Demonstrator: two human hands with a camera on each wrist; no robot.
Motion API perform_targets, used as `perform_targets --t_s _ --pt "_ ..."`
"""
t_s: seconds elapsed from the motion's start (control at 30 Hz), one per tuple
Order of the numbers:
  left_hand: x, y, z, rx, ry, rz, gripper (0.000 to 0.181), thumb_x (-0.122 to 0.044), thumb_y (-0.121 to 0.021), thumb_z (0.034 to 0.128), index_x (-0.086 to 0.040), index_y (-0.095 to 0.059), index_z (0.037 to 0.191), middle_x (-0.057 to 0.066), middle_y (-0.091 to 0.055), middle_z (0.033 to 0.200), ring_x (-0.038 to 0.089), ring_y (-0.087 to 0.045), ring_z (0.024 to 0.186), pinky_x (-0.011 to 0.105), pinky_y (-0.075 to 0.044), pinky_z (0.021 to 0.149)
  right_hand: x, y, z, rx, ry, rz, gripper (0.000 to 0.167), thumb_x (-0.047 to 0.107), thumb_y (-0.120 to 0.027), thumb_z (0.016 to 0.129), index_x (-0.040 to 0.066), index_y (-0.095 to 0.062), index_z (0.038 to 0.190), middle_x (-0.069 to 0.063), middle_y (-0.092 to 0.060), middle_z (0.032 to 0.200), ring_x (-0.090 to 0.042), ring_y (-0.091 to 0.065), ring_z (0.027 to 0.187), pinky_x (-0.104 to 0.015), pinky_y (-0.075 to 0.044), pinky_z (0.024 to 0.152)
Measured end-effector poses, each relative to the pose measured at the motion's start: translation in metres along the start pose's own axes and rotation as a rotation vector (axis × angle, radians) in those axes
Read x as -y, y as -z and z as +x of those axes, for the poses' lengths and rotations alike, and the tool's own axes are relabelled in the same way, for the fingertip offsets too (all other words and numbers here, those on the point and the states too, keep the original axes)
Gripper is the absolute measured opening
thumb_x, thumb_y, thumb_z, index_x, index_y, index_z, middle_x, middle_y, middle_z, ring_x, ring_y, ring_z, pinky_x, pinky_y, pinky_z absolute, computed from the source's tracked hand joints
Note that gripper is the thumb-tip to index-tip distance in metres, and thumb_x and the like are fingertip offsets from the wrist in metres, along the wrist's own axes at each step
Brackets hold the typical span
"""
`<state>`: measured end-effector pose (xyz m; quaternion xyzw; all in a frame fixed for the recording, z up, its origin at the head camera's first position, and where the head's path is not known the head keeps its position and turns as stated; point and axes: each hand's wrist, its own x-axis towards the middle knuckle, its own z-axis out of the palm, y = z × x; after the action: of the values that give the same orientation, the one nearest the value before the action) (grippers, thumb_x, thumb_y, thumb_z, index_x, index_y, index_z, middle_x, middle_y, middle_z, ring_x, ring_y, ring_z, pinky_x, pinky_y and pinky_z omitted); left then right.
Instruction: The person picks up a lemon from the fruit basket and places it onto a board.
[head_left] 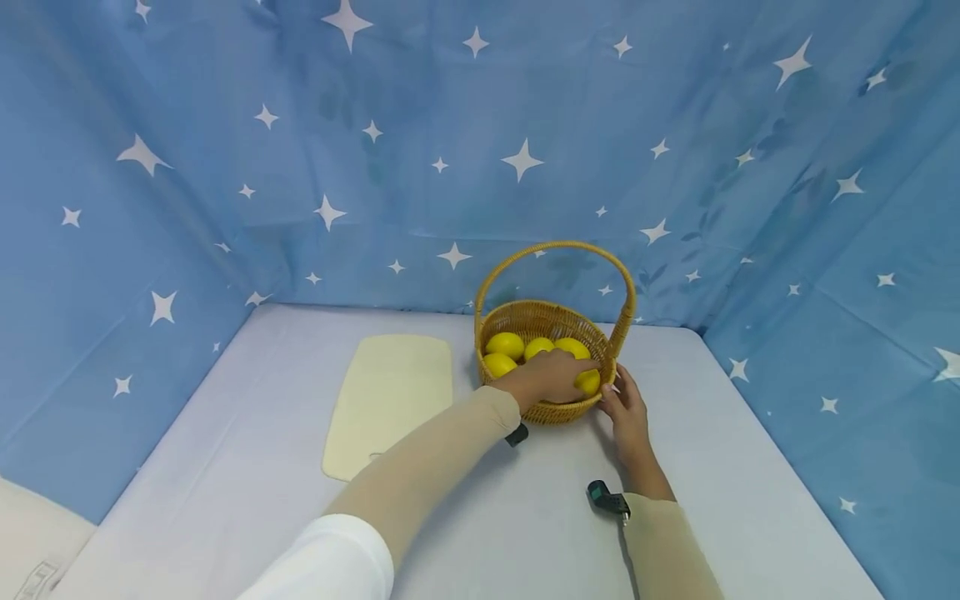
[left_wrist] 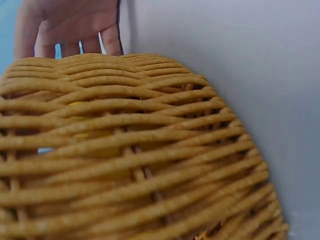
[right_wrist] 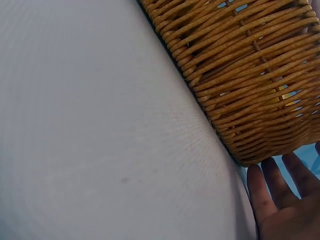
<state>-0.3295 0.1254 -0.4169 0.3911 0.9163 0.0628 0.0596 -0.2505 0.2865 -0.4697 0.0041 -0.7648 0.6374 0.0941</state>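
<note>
A woven basket (head_left: 555,412) with a tall arched handle holds several lemons (head_left: 505,344). My left hand (head_left: 551,375) reaches over its near rim and grips a lemon (head_left: 587,382) at the right side inside; its thumb is hidden. My right hand (head_left: 628,412) touches the basket's outer right side. In the right wrist view, the fingers of the right hand (right_wrist: 287,212) are mostly straight, their tips against the basket's weave (right_wrist: 250,90). The left wrist view shows the basket wall (left_wrist: 135,145) close up, with the right hand (left_wrist: 75,25) beyond it.
A cream cutting board (head_left: 393,392) lies left of the basket on the white tabletop (head_left: 525,517). Blue star-patterned curtains (head_left: 420,192) hang behind the table and along both sides. A small dark device (head_left: 606,497) is at the right wrist.
</note>
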Motion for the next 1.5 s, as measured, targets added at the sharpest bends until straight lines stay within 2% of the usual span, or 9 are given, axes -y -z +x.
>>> perform_targets --t_s 0.1,0.33,0.53,0.73,0.93,1.03,1.17,1.3,1.5 --pt "0.0 -0.004 0.001 0.006 0.012 0.004 0.053 -0.049 -0.048 0.0991 -0.04 -0.036 0.15 -0.007 -0.056 0.134 0.018 -0.051 0.123 0.043 -0.042 0.101 -0.003 -0.004 0.001 0.007 -0.011 -0.009 0.064 0.03 -0.048 0.104 0.012 -0.017 0.157 -0.014 -0.027 0.156 -0.031 -0.037 0.135 -0.036 -0.044 0.101" --pt "0.002 -0.011 0.001 0.008 -0.058 -0.036 0.038 -0.036 -0.049 0.1025 -0.038 -0.05 0.141 -0.01 -0.063 0.119 0.012 -0.058 0.11 0.037 -0.046 0.095 -0.026 -0.002 0.01 0.002 -0.002 -0.008 0.064 0.035 -0.048 0.103 0.019 -0.018 0.157 -0.012 -0.028 0.155 -0.029 -0.038 0.134 -0.036 -0.045 0.1" --pt "0.008 -0.009 0.005 -0.028 -0.107 -0.076 0.043 -0.03 -0.056 0.1001 -0.033 -0.049 0.143 -0.009 -0.06 0.125 0.011 -0.056 0.114 0.029 -0.043 0.098 -0.01 -0.001 0.005 0.0 0.015 -0.034 0.064 0.032 -0.047 0.104 0.013 -0.017 0.157 -0.016 -0.028 0.154 -0.033 -0.039 0.134 -0.041 -0.043 0.101" --pt "0.013 -0.014 0.006 -0.007 -0.119 -0.102 0.043 -0.024 -0.059 0.0984 -0.028 -0.053 0.14 -0.009 -0.059 0.126 0.01 -0.054 0.116 0.026 -0.04 0.1 0.001 -0.005 -0.001 0.015 -0.003 -0.029 0.063 0.029 -0.047 0.104 0.011 -0.018 0.156 -0.016 -0.028 0.154 -0.033 -0.039 0.133 -0.046 -0.039 0.103" --pt "0.014 -0.017 0.006 0.013 -0.116 -0.139 0.042 -0.026 -0.058 0.0993 -0.036 -0.049 0.139 -0.011 -0.06 0.125 0.011 -0.054 0.117 0.029 -0.04 0.101 -0.031 0.001 0.011 -0.013 0.006 -0.046 0.067 0.045 -0.049 0.1 0.022 -0.02 0.157 -0.01 -0.03 0.154 -0.029 -0.041 0.132 -0.028 -0.046 0.097" --pt "0.015 -0.015 0.005 0.017 -0.122 -0.146 0.037 -0.028 -0.056 0.1 -0.035 -0.05 0.136 -0.011 -0.061 0.122 0.01 -0.056 0.113 0.028 -0.041 0.1 -0.035 0.001 0.015 -0.019 0.005 -0.053 0.07 0.05 -0.05 0.098 0.024 -0.021 0.157 -0.008 -0.031 0.154 -0.027 -0.041 0.132 -0.023 -0.047 0.094" --pt "0.017 -0.013 0.003 -0.021 -0.144 -0.149 0.04 -0.021 -0.061 0.0975 -0.034 -0.053 0.134 -0.014 -0.059 0.123 0.006 -0.054 0.112 0.025 -0.041 0.1 -0.026 -0.001 0.013 -0.007 -0.016 -0.051 0.069 0.046 -0.05 0.1 0.021 -0.019 0.157 -0.01 -0.03 0.154 -0.028 -0.04 0.133 -0.025 -0.046 0.095" --pt "0.019 -0.008 -0.004 -0.077 -0.158 -0.139 0.048 -0.016 -0.067 0.0929 -0.032 -0.053 0.135 -0.015 -0.057 0.123 0.004 -0.052 0.11 0.023 -0.041 0.097 -0.01 -0.003 0.005 0.017 -0.01 -0.033 0.066 0.037 -0.049 0.102 0.015 -0.019 0.157 -0.015 -0.029 0.154 -0.032 -0.039 0.133 -0.038 -0.043 0.101" --pt "0.019 0.003 -0.021 -0.171 -0.179 -0.071 0.056 -0.03 -0.068 0.0928 -0.026 -0.047 0.144 -0.01 -0.052 0.136 0.008 -0.047 0.124 0.026 -0.037 0.104 0.001 -0.003 -0.003 0.01 0.021 -0.064 0.065 0.035 -0.047 0.103 0.011 -0.018 0.156 -0.018 -0.03 0.153 -0.032 -0.042 0.13 -0.045 -0.042 0.101"
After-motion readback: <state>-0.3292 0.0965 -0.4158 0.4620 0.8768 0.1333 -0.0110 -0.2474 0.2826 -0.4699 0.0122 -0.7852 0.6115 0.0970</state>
